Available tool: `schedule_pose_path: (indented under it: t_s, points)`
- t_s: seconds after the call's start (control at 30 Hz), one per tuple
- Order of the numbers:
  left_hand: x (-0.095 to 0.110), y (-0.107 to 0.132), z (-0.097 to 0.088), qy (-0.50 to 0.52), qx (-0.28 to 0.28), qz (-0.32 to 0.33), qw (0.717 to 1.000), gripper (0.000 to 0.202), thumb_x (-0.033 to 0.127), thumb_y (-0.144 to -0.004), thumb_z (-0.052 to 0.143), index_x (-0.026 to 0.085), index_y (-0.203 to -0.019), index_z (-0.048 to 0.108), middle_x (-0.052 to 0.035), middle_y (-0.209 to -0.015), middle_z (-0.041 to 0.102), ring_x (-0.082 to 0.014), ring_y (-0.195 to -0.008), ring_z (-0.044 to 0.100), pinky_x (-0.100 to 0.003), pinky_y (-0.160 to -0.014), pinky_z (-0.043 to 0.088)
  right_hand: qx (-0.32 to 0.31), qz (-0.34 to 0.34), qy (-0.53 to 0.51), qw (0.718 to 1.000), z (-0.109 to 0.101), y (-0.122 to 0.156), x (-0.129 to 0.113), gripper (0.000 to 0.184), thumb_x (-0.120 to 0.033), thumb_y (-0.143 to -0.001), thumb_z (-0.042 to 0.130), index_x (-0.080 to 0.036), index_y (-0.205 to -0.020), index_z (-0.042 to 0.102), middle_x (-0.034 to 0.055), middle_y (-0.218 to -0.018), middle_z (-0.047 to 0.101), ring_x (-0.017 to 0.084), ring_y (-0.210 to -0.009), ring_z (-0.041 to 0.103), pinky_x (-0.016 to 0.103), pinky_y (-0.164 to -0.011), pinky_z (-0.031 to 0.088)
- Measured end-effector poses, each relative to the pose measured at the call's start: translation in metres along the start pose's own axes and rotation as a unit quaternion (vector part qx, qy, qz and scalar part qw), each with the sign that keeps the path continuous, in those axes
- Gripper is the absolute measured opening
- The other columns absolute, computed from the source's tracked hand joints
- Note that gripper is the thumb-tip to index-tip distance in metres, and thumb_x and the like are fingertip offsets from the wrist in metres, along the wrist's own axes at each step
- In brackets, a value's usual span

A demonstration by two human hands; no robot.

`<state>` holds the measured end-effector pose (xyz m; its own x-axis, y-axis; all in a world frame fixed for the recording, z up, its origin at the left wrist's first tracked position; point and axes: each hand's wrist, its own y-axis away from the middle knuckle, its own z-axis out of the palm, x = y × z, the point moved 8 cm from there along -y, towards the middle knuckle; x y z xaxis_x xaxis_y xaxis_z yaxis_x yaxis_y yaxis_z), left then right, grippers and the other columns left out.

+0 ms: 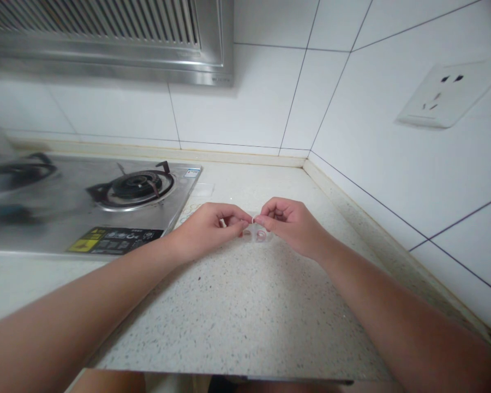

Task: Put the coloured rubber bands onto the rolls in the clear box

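As hands (291, 225) pinch white loop (253, 219), box (253, 237) beneath

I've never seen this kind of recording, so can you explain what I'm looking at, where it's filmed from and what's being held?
There's no machine: a person works bare-handed, filmed by one head-worn camera looking forward and down. The left hand and right hand nearly meet above a speckled, pale countertop, fingers pinching what looks like a tiny white ring. Just below it in view is a small, clear plastic box containing reddish, ring-like pieces.
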<state>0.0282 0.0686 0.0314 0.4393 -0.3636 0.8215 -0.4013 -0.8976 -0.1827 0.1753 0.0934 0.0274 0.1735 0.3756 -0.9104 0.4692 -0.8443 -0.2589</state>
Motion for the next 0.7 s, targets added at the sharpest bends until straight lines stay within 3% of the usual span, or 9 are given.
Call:
schedule_pose_path:
  t_s: [0.7]
  points:
    - [0.0061,-0.0009,-0.0055,-0.040,0.006,0.012,0.999,0.020,0.023,-0.084,0.059,0.018,-0.097,0.074,0.0010,-0.071,0.065,-0.0087,-0.058,0.046,-0.020,-0.056,0.037,0.017,0.022,-0.107,0.994,-0.0059,0.0005,-0.0001,0.021,-0.038,-0.081,0.071,-0.017,-0.084,0.068,-0.0022,-0.062,0.055,0.007,-0.050,0.043,0.022,-0.046,0.033]
